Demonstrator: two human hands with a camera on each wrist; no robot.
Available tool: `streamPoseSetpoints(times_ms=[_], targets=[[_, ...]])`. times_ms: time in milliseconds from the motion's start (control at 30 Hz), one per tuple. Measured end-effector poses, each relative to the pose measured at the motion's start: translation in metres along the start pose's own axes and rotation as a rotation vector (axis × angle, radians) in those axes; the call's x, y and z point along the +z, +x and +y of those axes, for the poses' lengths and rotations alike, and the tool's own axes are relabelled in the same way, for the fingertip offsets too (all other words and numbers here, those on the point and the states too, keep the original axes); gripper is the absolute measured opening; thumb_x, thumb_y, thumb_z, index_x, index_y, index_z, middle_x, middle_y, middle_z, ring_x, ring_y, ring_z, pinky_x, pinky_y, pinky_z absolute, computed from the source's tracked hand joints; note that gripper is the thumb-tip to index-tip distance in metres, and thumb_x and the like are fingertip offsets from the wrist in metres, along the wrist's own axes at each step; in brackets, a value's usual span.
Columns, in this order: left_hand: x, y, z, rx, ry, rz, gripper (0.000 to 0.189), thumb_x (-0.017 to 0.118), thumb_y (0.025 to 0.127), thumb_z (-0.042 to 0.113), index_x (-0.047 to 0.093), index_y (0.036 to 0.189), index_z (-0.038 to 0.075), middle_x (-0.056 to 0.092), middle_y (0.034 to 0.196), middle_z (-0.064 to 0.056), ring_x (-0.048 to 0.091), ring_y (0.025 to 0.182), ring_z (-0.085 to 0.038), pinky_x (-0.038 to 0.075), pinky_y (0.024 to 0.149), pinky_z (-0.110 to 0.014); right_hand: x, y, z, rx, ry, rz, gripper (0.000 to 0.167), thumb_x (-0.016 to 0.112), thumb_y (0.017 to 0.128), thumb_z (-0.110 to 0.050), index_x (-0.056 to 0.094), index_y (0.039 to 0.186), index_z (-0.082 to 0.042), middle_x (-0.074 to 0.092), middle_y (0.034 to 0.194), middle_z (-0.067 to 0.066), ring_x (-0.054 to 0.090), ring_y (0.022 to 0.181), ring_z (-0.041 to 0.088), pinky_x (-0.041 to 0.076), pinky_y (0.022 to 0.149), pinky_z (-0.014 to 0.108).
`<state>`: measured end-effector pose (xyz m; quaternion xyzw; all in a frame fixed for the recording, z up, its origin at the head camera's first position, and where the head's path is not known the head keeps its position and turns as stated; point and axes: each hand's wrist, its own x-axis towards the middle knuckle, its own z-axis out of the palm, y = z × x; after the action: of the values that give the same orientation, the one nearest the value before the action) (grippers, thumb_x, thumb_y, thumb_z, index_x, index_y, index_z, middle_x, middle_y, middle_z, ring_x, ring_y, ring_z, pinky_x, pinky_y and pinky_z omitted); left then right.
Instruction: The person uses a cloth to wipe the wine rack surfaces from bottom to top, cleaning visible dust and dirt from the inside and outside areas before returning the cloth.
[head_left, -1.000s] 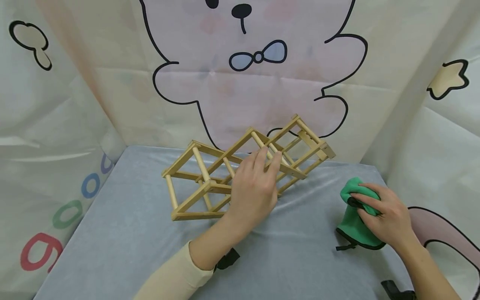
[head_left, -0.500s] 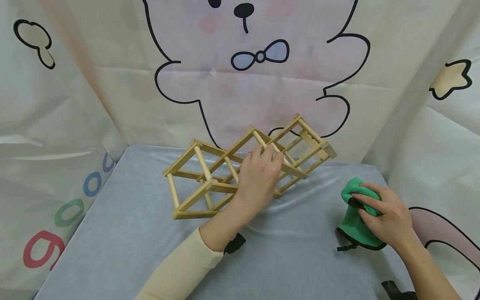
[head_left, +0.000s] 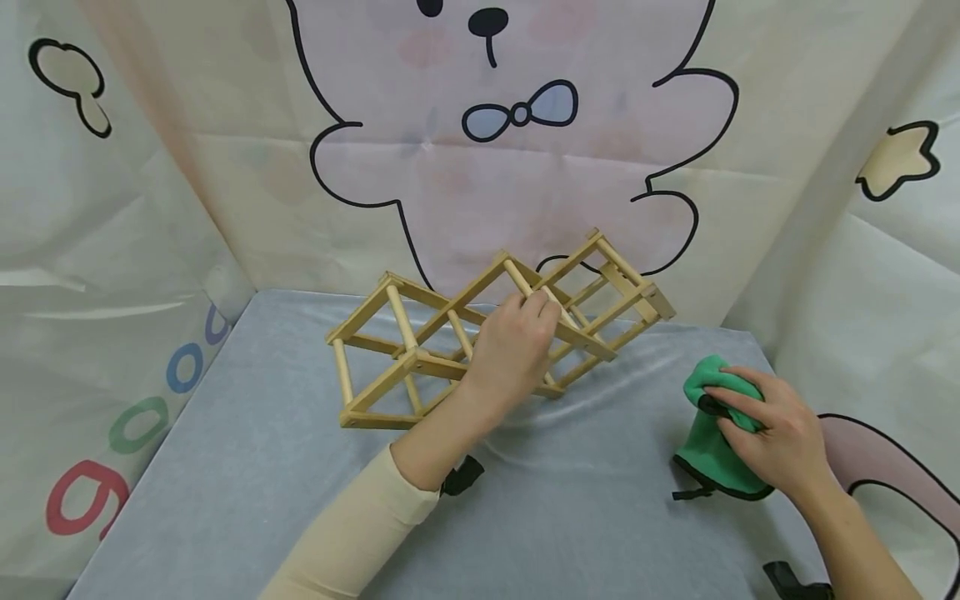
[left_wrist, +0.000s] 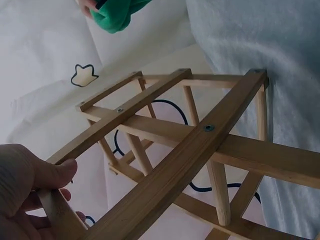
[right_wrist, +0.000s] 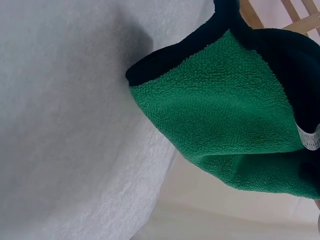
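A folding wooden rack [head_left: 378, 383] of slats and round dowels, in an expanded lattice, stands at the back of the table. My left hand [head_left: 513, 342] grips its middle. In the left wrist view, the thumb [left_wrist: 57, 175] lies on a slat and the fingers curl beneath it. Metal rivets [left_wrist: 209, 128] mark the slat crossings. To the right, my right hand [head_left: 780, 433] holds a bunched green terry cloth [head_left: 716, 450] with black edging, its lower part hanging down. A small white label [right_wrist: 309, 137] shows on the cloth in the right wrist view; the right fingers are mostly out of that frame.
Grey-blue fabric [head_left: 585, 517] covers the table. Behind it and at both sides hang printed curtains [head_left: 247, 167] with a cartoon bear and a star. The rack's right end [head_left: 652, 300] is close to the back curtain. Black straps [head_left: 462, 475] show near the wrists.
My left hand shifts slightly along the rack's middle and its fingers curl in more. The rack's left end rises a little. My right hand and the cloth stay nearly still.
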<state>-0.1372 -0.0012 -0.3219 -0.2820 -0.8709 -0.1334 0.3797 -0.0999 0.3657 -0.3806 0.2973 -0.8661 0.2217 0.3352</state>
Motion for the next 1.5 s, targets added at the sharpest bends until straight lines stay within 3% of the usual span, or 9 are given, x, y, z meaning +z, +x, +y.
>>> streamPoseSetpoints(times_ms=[133, 267, 600, 867, 1067, 1233, 1367, 1500], targets=[[-0.006, -0.001, -0.005, 0.004, -0.096, -0.028, 0.022, 0.077, 0.082, -0.009, 0.071, 0.1, 0.0, 0.071, 0.104, -0.011, 0.063, 0.081, -0.023, 0.058, 0.069, -0.023, 0.0, -0.003, 0.004, 0.003, -0.005, 0.031, 0.06, 0.054, 0.102, -0.057, 0.082, 0.094, -0.004, 0.072, 0.12, 0.02, 0.05, 0.128, -0.001, 0.032, 0.107, 0.007], [-0.011, -0.004, -0.009, 0.013, -0.194, -0.052, 0.024, 0.073, 0.086, -0.013, 0.072, 0.108, -0.002, 0.071, 0.114, -0.013, 0.068, 0.1, -0.029, 0.06, 0.088, -0.028, 0.0, -0.007, 0.007, 0.012, 0.002, 0.04, 0.062, 0.055, 0.101, -0.058, 0.081, 0.092, -0.003, 0.072, 0.121, 0.02, 0.047, 0.129, -0.005, 0.032, 0.107, 0.008], [-0.013, -0.018, -0.016, 0.129, -0.284, -0.012, 0.019, 0.067, 0.094, -0.012, 0.074, 0.108, 0.0, 0.073, 0.116, -0.013, 0.068, 0.11, -0.028, 0.056, 0.1, -0.028, -0.004, -0.01, 0.01, 0.024, 0.007, 0.038, 0.065, 0.054, 0.101, -0.058, 0.08, 0.092, 0.001, 0.071, 0.12, 0.022, 0.045, 0.129, -0.008, 0.031, 0.106, 0.008], [-0.012, -0.024, -0.023, 0.191, -0.29, -0.005, 0.026, 0.067, 0.091, -0.016, 0.073, 0.11, 0.0, 0.073, 0.117, -0.012, 0.067, 0.113, -0.028, 0.051, 0.107, -0.027, -0.008, -0.012, 0.01, 0.042, 0.017, 0.025, 0.065, 0.055, 0.1, -0.056, 0.08, 0.092, 0.002, 0.071, 0.122, 0.018, 0.045, 0.129, -0.008, 0.032, 0.105, 0.008], [-0.011, -0.024, -0.027, 0.217, -0.305, -0.015, 0.025, 0.065, 0.092, -0.016, 0.073, 0.11, 0.0, 0.072, 0.117, -0.012, 0.067, 0.114, -0.028, 0.05, 0.108, -0.027, -0.009, -0.016, 0.01, 0.046, 0.024, 0.048, 0.063, 0.055, 0.099, -0.057, 0.08, 0.091, 0.001, 0.07, 0.127, 0.005, 0.045, 0.128, -0.009, 0.032, 0.104, 0.007], [-0.014, -0.025, -0.03, 0.232, -0.275, -0.048, 0.024, 0.067, 0.094, -0.011, 0.072, 0.114, 0.001, 0.072, 0.121, -0.013, 0.068, 0.116, -0.028, 0.053, 0.105, -0.028, -0.012, -0.016, 0.01, 0.038, 0.029, 0.052, 0.065, 0.056, 0.1, -0.057, 0.08, 0.09, 0.003, 0.071, 0.119, 0.019, 0.045, 0.128, -0.009, 0.033, 0.103, 0.007], [-0.028, -0.028, -0.035, 0.255, -0.187, -0.06, 0.037, 0.083, 0.089, 0.004, 0.07, 0.124, 0.004, 0.071, 0.128, -0.013, 0.068, 0.119, -0.027, 0.054, 0.105, -0.032, -0.013, -0.014, 0.007, 0.02, 0.044, 0.058, 0.062, 0.058, 0.1, -0.053, 0.079, 0.09, 0.004, 0.071, 0.116, 0.026, 0.047, 0.128, -0.009, 0.034, 0.104, 0.008], [-0.054, -0.033, -0.05, 0.246, -0.136, 0.004, 0.049, 0.092, 0.082, 0.013, 0.071, 0.126, 0.005, 0.071, 0.13, -0.015, 0.068, 0.117, -0.031, 0.055, 0.104, -0.039, -0.013, -0.012, 0.004, -0.004, 0.053, 0.07, 0.059, 0.059, 0.1, -0.051, 0.08, 0.09, 0.004, 0.072, 0.117, 0.024, 0.049, 0.128, -0.007, 0.036, 0.104, 0.009]])
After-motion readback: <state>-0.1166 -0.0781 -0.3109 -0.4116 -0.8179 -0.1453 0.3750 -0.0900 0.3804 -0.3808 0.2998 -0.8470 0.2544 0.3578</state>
